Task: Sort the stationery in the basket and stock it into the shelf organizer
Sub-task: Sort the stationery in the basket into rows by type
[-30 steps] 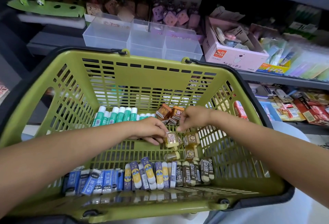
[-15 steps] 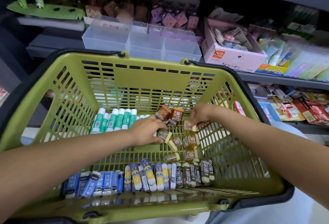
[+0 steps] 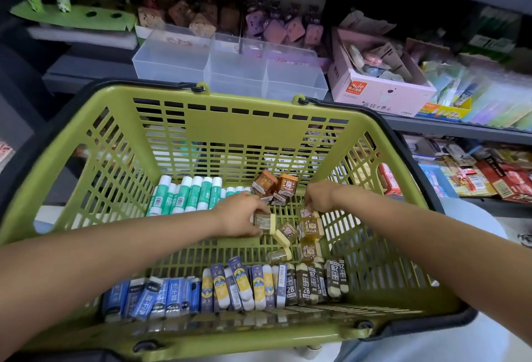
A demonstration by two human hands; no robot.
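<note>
Both hands deep in the green basket (image 3: 178,114): left hand (image 3: 240,214) pinches a clear yellow-capped box (image 3: 264,222), right hand (image 3: 318,196) curls onto another (image 3: 308,213) beside it; gathering step, next lift them to the clear organizer (image 3: 230,68) beyond the basket

The left hand (image 3: 240,214) was pinching a little yellow-capped box (image 3: 264,222) a second ago with its palm side up; now it has turned over and holds the box down on the basket (image 3: 201,108) floor. The right hand (image 3: 318,196) has slid right and a bit back, and its fingers now curl on another small box (image 3: 306,213). One little box (image 3: 286,233) that stood by the left fingers now lies tipped over.
</note>
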